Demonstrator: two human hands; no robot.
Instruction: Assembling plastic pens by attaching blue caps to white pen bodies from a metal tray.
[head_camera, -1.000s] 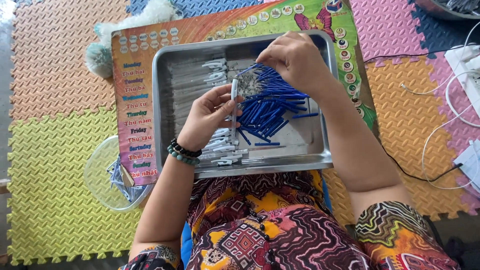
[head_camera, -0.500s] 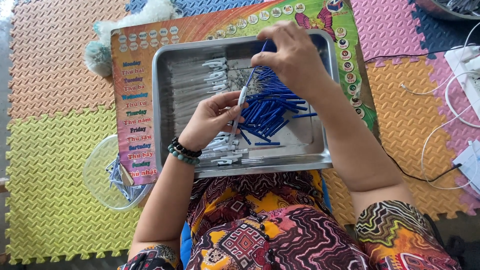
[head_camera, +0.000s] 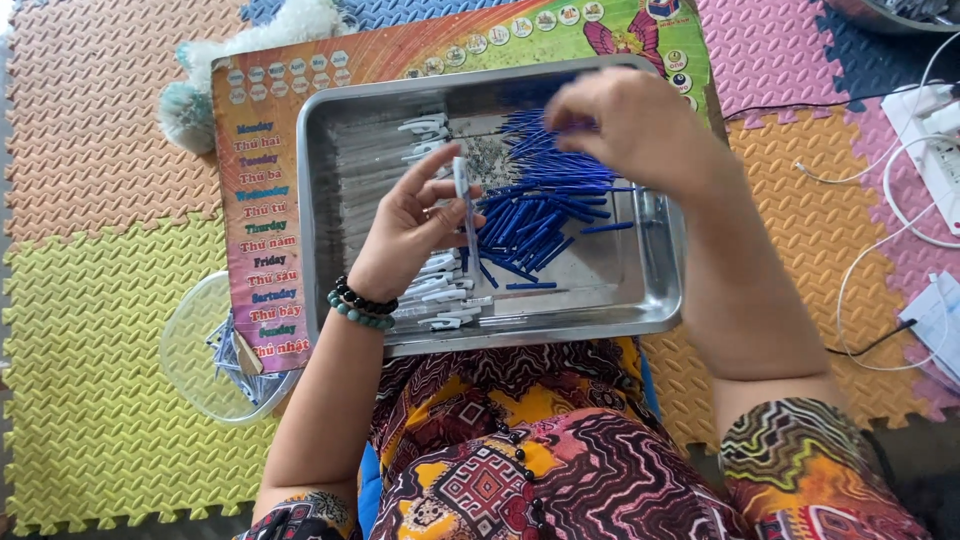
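left hand (head_camera: 405, 235) grips pen barrel (head_camera: 465, 205); right hand (head_camera: 630, 125) blurred, grasp unclear.

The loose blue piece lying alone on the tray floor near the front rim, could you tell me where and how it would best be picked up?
Probably pinch the blue piece at its middle, from straight above, fingers across its long sides. It lies flat and crosswise on the bare metal tray, apart from the blue pile, so nothing crowds either side.

I see a floor of interlocking foam mats (head_camera: 90, 130), orange at ten o'clock, yellow at eight, pink at two.
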